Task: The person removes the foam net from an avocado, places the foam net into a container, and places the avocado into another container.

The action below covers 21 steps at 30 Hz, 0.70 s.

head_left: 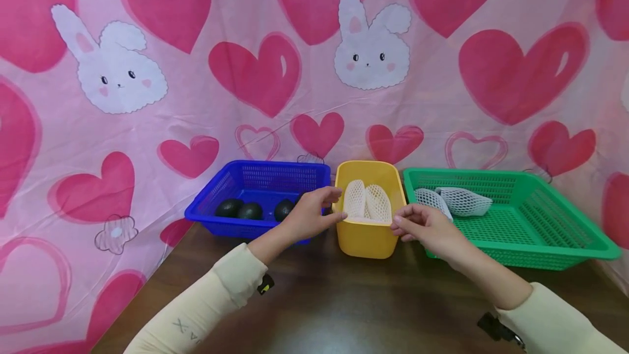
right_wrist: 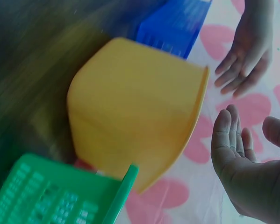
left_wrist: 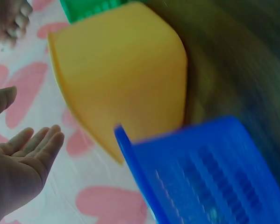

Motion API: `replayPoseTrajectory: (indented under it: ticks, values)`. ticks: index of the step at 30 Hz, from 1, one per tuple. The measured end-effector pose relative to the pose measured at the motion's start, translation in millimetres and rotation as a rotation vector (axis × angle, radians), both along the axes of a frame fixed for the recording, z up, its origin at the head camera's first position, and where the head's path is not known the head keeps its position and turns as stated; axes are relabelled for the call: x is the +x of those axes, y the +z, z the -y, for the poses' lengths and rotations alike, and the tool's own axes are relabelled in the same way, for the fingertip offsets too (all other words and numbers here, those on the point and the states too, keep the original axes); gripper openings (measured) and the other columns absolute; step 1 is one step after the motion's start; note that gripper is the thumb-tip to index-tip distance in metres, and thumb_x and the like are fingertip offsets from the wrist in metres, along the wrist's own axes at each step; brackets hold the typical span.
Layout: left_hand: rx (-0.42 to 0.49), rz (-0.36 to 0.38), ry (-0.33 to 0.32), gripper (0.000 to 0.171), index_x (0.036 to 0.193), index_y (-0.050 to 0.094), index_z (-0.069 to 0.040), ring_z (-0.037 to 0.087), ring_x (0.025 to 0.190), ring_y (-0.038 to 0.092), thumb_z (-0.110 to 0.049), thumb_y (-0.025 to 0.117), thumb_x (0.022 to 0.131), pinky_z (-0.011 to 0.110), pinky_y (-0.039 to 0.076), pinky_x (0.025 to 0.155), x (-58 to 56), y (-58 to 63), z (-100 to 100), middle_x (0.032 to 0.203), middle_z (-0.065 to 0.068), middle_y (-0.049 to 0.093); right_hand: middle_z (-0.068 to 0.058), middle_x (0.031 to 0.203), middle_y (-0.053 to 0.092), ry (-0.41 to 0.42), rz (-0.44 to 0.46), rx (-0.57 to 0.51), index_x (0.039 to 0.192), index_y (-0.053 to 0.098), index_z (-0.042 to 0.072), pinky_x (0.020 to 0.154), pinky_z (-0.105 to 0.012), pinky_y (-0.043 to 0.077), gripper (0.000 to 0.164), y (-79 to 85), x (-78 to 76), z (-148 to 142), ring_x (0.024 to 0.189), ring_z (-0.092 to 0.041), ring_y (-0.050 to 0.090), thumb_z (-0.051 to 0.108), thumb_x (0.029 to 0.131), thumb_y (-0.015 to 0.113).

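A yellow bin stands in the middle of the table, with white foam mesh sleeves leaning inside it. My left hand hovers at the bin's left rim, fingers loosely extended and holding nothing. At the right rim is my right hand, its fingers slightly bent. In the right wrist view, the right hand shows thumb and fingers apart with nothing between them. Dark avocados lie in the blue basket to the left, one partly hidden behind my left hand.
The green basket on the right holds greyish-white mesh sleeves near its left end, partly behind my right hand. Baskets and bin stand close together on a brown wooden table. A pink curtain with hearts and rabbits hangs behind.
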<state>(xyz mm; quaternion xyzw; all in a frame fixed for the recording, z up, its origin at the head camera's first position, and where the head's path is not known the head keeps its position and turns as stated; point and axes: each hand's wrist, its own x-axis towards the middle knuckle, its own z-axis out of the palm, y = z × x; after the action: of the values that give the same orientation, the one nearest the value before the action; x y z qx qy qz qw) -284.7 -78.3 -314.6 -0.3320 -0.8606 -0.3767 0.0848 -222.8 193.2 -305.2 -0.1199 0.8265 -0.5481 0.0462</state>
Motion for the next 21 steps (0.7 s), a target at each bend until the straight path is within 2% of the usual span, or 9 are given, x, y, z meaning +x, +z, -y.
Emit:
replayPoseTrajectory:
  ticks: [4,7,10,14,17,21]
  values:
    - [0.088,0.060,-0.071,0.042,0.124,0.059,-0.001,0.022,0.107,0.064,-0.018,0.073,0.088,0.029,0.050,0.090,11.9,-4.2,-17,0.120,0.011,0.065,-0.014,0.104,0.067,-0.051,-0.039,0.065,0.117,0.055,-0.005,0.080,-0.034,0.055,0.041,1.8,-2.7,-18,0.095,-0.024,0.066,0.031,0.097,0.060]
    - [0.152,0.130,-0.116,0.040,0.123,0.061,-0.002,0.019,0.105,0.064,-0.017,0.073,0.088,0.025,0.050,0.088,20.2,-7.5,-31,0.116,0.008,0.066,-0.015,0.106,0.067,-0.083,-0.051,0.092,0.119,0.054,-0.005,0.082,-0.037,0.055,0.046,3.8,-4.5,-31,0.096,-0.026,0.066,0.036,0.097,0.059]
    - [0.192,0.200,-0.168,0.038,0.121,0.062,-0.003,0.016,0.104,0.064,-0.019,0.073,0.089,0.024,0.050,0.088,27.5,-10.5,-44,0.113,0.006,0.067,-0.019,0.110,0.066,-0.109,-0.065,0.105,0.120,0.053,-0.005,0.081,-0.035,0.055,0.051,6.6,-6.7,-42,0.098,-0.029,0.066,0.040,0.097,0.057]
    - [0.203,0.294,-0.231,0.038,0.122,0.061,-0.003,0.009,0.101,0.063,-0.020,0.071,0.090,0.023,0.049,0.088,32.6,-17.6,-60,0.113,0.007,0.067,-0.022,0.114,0.063,-0.148,-0.089,0.117,0.123,0.051,-0.005,0.078,-0.029,0.055,0.055,10.6,-11.7,-54,0.097,-0.024,0.066,0.044,0.097,0.055]
    - [0.191,0.346,-0.246,0.037,0.122,0.061,-0.004,0.004,0.099,0.062,-0.021,0.071,0.090,0.021,0.049,0.086,35.1,-25.3,-72,0.111,0.004,0.067,-0.025,0.118,0.061,-0.179,-0.088,0.121,0.125,0.049,-0.006,0.078,-0.028,0.055,0.059,10.6,-17.9,-62,0.097,-0.021,0.067,0.046,0.098,0.053]
    - [0.169,0.370,-0.254,0.035,0.121,0.062,-0.006,0.000,0.096,0.061,-0.022,0.070,0.091,0.017,0.049,0.083,37.9,-36.4,-88,0.109,-0.006,0.066,-0.028,0.123,0.058,-0.218,-0.082,0.121,0.129,0.047,-0.008,0.078,-0.025,0.054,0.063,6.3,-28.6,-71,0.105,-0.030,0.064,0.047,0.098,0.052]
